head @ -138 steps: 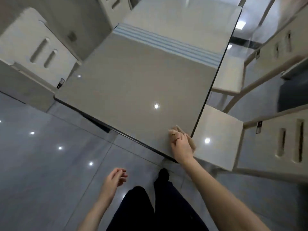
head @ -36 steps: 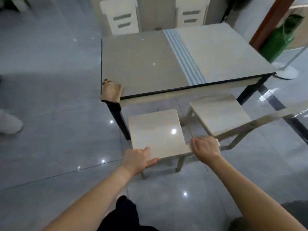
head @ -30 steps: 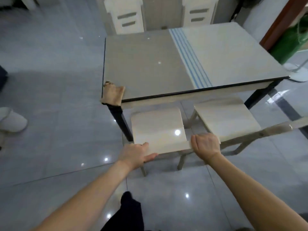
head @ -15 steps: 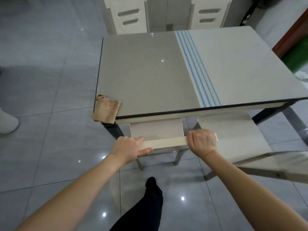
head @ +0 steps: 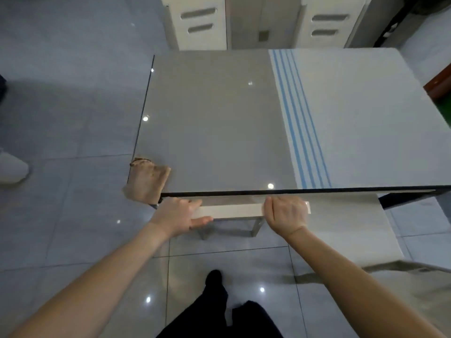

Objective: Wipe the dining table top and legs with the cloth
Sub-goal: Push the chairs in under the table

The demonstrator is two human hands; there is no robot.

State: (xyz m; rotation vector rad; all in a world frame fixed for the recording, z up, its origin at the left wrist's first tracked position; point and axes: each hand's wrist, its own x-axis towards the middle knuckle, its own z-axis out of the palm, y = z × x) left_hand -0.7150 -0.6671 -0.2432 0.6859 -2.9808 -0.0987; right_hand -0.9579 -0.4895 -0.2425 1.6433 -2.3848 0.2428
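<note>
The dining table (head: 219, 123) has a glossy grey and white top with blue stripes and a black edge. A brown cloth (head: 147, 181) lies draped over its near left corner, with no hand on it. A cream stool (head: 234, 211) is almost wholly under the table's near edge, only its front rim showing. My left hand (head: 179, 215) grips the rim's left end. My right hand (head: 285, 214) grips its right end. The table's legs are mostly hidden; a dark one shows at the right (head: 400, 198).
A second cream seat (head: 351, 230) stands partly under the table at the right. Two cream chair backs (head: 197, 23) stand beyond the far edge. Someone's white shoe (head: 11, 167) is on the grey tiled floor at the left. My dark-trousered legs (head: 219, 311) are below.
Both hands pushed the stool forward under the table, so most of its seat is now hidden. The view moved closer over the table. The cloth stayed on the corner.
</note>
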